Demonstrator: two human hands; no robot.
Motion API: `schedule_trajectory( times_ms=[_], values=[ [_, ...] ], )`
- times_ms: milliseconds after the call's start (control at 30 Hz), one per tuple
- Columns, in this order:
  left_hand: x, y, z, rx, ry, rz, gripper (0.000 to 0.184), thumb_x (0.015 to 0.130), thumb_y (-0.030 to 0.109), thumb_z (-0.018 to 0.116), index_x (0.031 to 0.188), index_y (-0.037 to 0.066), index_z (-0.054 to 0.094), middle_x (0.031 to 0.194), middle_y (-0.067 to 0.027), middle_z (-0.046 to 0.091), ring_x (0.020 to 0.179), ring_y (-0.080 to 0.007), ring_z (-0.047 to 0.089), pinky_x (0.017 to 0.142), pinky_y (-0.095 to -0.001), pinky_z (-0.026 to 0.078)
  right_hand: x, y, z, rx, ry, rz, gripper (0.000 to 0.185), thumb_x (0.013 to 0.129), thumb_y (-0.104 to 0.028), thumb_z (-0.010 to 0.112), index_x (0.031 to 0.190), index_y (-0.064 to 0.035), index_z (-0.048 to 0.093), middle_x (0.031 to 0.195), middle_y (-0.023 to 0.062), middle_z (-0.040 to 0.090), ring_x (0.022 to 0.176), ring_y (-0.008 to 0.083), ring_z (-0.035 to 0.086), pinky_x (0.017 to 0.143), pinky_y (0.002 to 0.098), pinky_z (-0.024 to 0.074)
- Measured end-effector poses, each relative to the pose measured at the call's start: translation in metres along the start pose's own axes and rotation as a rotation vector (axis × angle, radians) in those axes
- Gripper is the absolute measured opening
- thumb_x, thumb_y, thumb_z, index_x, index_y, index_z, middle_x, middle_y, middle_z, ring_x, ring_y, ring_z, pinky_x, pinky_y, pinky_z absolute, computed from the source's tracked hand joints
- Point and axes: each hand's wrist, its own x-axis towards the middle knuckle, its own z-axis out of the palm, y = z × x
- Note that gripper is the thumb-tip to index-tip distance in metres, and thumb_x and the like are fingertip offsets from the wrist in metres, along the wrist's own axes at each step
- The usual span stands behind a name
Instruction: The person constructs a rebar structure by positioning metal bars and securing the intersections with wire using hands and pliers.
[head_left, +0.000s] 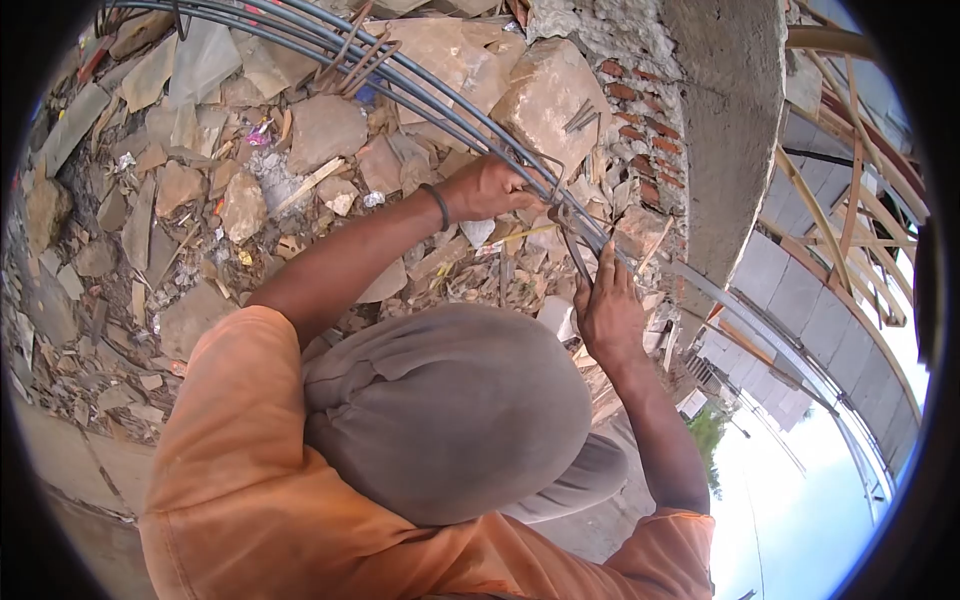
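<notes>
The steel bars (pixel 455 100) are run from the upper left to right of centre, their long axis slanted downward. Their lower edge is met by the left hand (pixel 490 188), fingers curled (whether anything is gripped cannot be told). Further right, a dark tool (pixel 577 258) is apparently held in the right hand (pixel 612 315). 2 sides are bounded: rubble (pixel 240 205) at left, a wall (pixel 730 130) at upper right.

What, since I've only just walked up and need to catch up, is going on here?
Someone crouching is working at long steel bars above broken rubble. The left hand is at the bars, close to a bent rod; the right hand holds what look like pincers, their tip at the bars.
</notes>
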Motion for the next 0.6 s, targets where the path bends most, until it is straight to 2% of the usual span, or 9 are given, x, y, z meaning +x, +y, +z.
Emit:
schedule_trajectory(
  times_ms=[33, 133, 167, 267, 300, 467, 600],
  values=[
    [0.000, -0.003, 0.003, -0.017, 0.016, 0.024, 0.022, 0.086, 0.021, 0.069, 0.105, 0.009, 0.070, 0.102, -0.0141, 0.069, 0.094, -0.0293, 0.066, 0.084, -0.0372, 0.050, 0.001, 0.001, -0.003, 0.025, -0.051, 0.038, 0.062, 0.094, -0.024, 0.055, 0.141, 0.0100, 0.032, 0.113, 0.0222, 0.053, 0.110, 0.0364, 0.052, 0.092, 0.0427, 0.0474],
    [-0.003, -0.009, 0.012, 0.046, 0.055, 0.010, 0.021, 0.088, 0.023, 0.065, 0.103, 0.008, 0.069, 0.097, -0.0162, 0.068, 0.090, -0.0330, 0.066, 0.080, -0.0402, 0.051, 0.000, 0.001, -0.005, 0.050, -0.117, 0.040, 0.058, 0.096, -0.024, 0.052, 0.139, 0.0102, 0.035, 0.114, 0.0226, 0.054, 0.108, 0.0377, 0.055, 0.090, 0.0451, 0.0485],
    [-0.005, -0.011, 0.015, 0.087, 0.069, -0.014, 0.021, 0.089, 0.023, 0.065, 0.102, 0.008, 0.069, 0.097, -0.0166, 0.068, 0.089, -0.0337, 0.065, 0.079, -0.0410, 0.051, -0.003, -0.005, -0.004, 0.082, -0.142, 0.078, 0.052, 0.097, -0.024, 0.050, 0.135, 0.0099, 0.040, 0.113, 0.0241, 0.056, 0.105, 0.0407, 0.058, 0.087, 0.0472, 0.0495],
    [-0.014, 0.001, 0.022, 0.141, 0.110, -0.091, 0.018, 0.089, 0.018, 0.066, 0.102, 0.006, 0.069, 0.094, -0.0156, 0.070, 0.086, -0.0334, 0.067, 0.074, -0.0377, 0.052, 0.002, -0.011, -0.015, 0.215, -0.193, 0.092, 0.047, 0.098, -0.024, 0.049, 0.132, 0.0081, 0.044, 0.110, 0.0254, 0.059, 0.099, 0.0429, 0.061, 0.083, 0.0485, 0.0507],
    [-0.014, 0.000, 0.027, 0.123, 0.135, -0.073, 0.017, 0.089, 0.018, 0.066, 0.101, 0.006, 0.069, 0.093, -0.0156, 0.069, 0.086, -0.0335, 0.067, 0.073, -0.0379, 0.053, 0.004, 0.000, -0.003, 0.237, -0.142, 0.038, 0.044, 0.098, -0.024, 0.048, 0.129, 0.0067, 0.046, 0.107, 0.0258, 0.060, 0.094, 0.0423, 0.062, 0.081, 0.0476, 0.0517],
    [-0.012, -0.005, 0.029, 0.092, 0.215, 0.059, 0.016, 0.089, 0.015, 0.065, 0.103, 0.006, 0.068, 0.091, -0.0165, 0.069, 0.084, -0.0338, 0.067, 0.071, -0.0382, 0.053, 0.011, 0.013, 0.008, 0.309, -0.119, -0.037, 0.044, 0.098, -0.025, 0.049, 0.129, 0.0069, 0.046, 0.104, 0.0261, 0.060, 0.090, 0.0416, 0.063, 0.077, 0.0466, 0.0527],
    [-0.010, -0.004, 0.026, 0.241, 0.194, 0.107, 0.018, 0.089, 0.013, 0.065, 0.106, 0.006, 0.066, 0.089, -0.0174, 0.068, 0.081, -0.0338, 0.067, 0.068, -0.0379, 0.054, 0.015, 0.019, 0.018, 0.304, -0.122, -0.049, 0.045, 0.098, -0.026, 0.050, 0.128, 0.0071, 0.046, 0.102, 0.0252, 0.060, 0.086, 0.0409, 0.064, 0.074, 0.0451, 0.0537]
  ],
)
